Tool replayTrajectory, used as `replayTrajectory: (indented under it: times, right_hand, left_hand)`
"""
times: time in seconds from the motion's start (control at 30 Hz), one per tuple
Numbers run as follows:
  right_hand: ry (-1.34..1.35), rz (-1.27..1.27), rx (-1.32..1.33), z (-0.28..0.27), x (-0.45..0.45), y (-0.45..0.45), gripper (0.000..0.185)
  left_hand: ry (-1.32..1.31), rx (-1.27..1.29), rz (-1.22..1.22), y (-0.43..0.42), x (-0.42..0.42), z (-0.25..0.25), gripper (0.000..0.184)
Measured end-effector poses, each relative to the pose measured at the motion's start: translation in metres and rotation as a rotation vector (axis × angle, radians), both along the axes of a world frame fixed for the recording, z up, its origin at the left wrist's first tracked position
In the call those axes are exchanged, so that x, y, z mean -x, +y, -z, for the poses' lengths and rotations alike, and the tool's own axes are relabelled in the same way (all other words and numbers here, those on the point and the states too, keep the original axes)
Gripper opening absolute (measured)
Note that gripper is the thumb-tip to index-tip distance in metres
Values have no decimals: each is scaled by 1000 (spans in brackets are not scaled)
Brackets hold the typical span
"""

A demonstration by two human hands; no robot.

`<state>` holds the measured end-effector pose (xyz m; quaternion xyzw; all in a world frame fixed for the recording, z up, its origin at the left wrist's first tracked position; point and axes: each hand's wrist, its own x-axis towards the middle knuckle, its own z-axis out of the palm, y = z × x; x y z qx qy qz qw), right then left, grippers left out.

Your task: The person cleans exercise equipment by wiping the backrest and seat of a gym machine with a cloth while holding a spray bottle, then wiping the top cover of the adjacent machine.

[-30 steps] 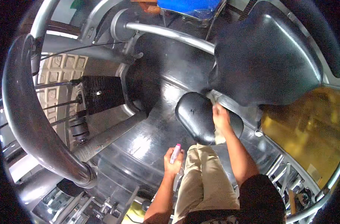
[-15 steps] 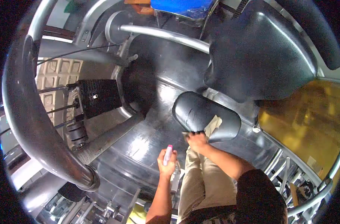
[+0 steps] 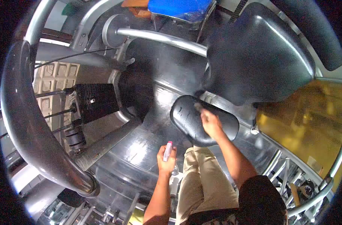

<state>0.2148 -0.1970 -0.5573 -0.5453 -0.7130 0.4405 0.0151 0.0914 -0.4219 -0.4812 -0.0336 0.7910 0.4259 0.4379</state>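
Observation:
My left hand point(image 3: 165, 159) is closed around a spray bottle with a white and pink trigger head point(image 3: 168, 150); its clear body hangs below my fingers, partly hidden. My right hand point(image 3: 210, 123) is over the black padded seat point(image 3: 186, 112), its fingers bunched on a cloth point(image 3: 198, 107). Only a small blurred bit of the cloth shows past the fingertips; the hand covers the rest. Wrinkles or cracks mark the pad's left part. My legs in beige trousers point(image 3: 204, 176) stand at the pad's near side.
A large black backrest point(image 3: 261, 56) rises behind the pad. At left are a thick curved tube point(image 3: 36, 127) and a weight stack point(image 3: 96, 99). A silver bar point(image 3: 159, 39) crosses the far side. A yellow-brown panel point(image 3: 298, 123) stands at right, and a blue seat point(image 3: 180, 7) is beyond.
My right hand has moved from the pad's near edge up onto its middle, and the cloth's beige flap no longer shows. My left hand stays almost in place with the bottle.

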Motion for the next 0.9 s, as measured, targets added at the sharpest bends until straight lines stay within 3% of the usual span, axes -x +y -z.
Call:
replayTrajectory:
  times: [0.1, 0.23, 0.27, 0.33, 0.47, 0.5, 0.57, 0.63, 0.77, 0.83, 0.9]
  right_hand:
    - [-119, 61, -102, 29, 32, 28, 32]
    - [-326, -206, 34, 77, 74, 34, 47]
    - [-200, -159, 64, 91, 81, 18, 48]
    - [-194, -287, 64, 88, 91, -22, 48]
    - [-310, -837, -78, 42, 56, -99, 36]
    - [-415, -920, 51, 38, 44, -110, 33]
    - [-296, -978, 89, 53, 7, -137, 30]
    - [-377, -883, 124, 33, -7, -143, 29]
    - [-217, -342, 293, -4, -14, -93, 34]
    - [-23, -113, 2, 18, -18, -72, 38]
    - [49, 66, -25, 11, -10, -37, 38]
  left_hand:
    - [-31, -21, 0, -24, -6, 5, 13]
    - [-54, 19, 20, -45, -7, 1, 14]
    - [-36, 18, 16, -46, -8, -2, 14]
    - [-6, -55, 3, -54, -9, -4, 13]
    - [-3, -17, 42, -50, -3, -7, 17]
    - [-21, -39, 16, -44, -1, -10, 17]
    - [-56, -79, -28, -32, 4, -14, 17]
    - [-30, -125, -16, -26, 7, -8, 11]
    - [37, -94, 67, -12, 11, -1, 7]
    - [89, -97, 105, -15, 13, 13, 8]
    - [94, -123, 106, -15, 16, 19, 9]
